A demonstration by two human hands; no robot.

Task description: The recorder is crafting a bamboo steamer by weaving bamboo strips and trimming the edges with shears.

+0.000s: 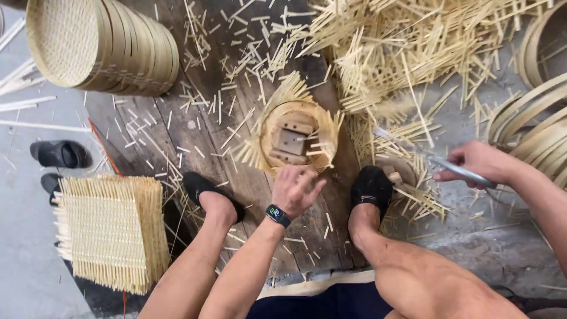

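A round bamboo steamer frame [295,139] lies on a dark wooden board [195,118], with a woven mat pressed into it and loose strip ends sticking out around the rim. My left hand [297,189], with a watch on the wrist, hovers just in front of the frame, fingers spread, holding nothing. My right hand [479,164] is out to the right, closed on the handle of a long knife [434,158] whose blade points left toward the frame. My two feet in black shoes rest on either side of the frame.
A stack of finished round trays [100,44] lies at the back left. A pile of square woven mats [109,230] sits at the front left. Loose bamboo strips [407,53] cover the back right. Bamboo hoops [537,118] lie at the right edge. Black sandals [59,155] rest on the floor.
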